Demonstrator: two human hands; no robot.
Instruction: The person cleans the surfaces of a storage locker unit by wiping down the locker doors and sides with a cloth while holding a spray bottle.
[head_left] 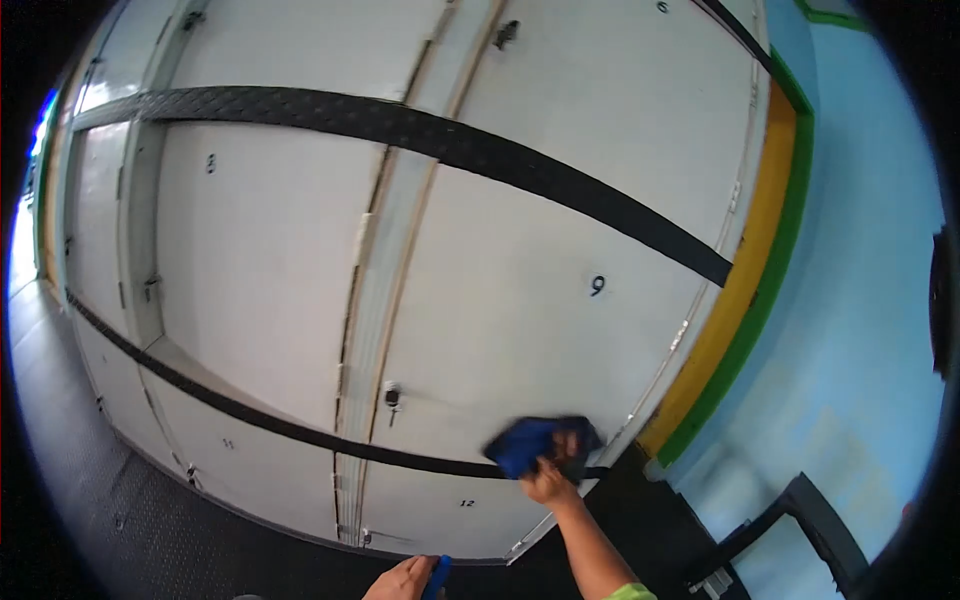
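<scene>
A dark blue cloth (522, 446) lies against the lower right part of the white locker door numbered 9 (500, 300), close to the black strip below it. My right hand (552, 483) holds this cloth, its fingers partly covered and blurred. At the bottom edge, my left hand (402, 580) is closed on a blue object (437, 578), of which only a narrow part shows. Door 12 (440, 510) is just above my left hand.
Other white locker doors, among them door 8 (260, 250), have small locks. Black strips (300, 104) run across them. A light blue wall (850, 250) with green and yellow edging stands at right, near a black frame (800, 500). Dark textured floor (150, 520) lies below.
</scene>
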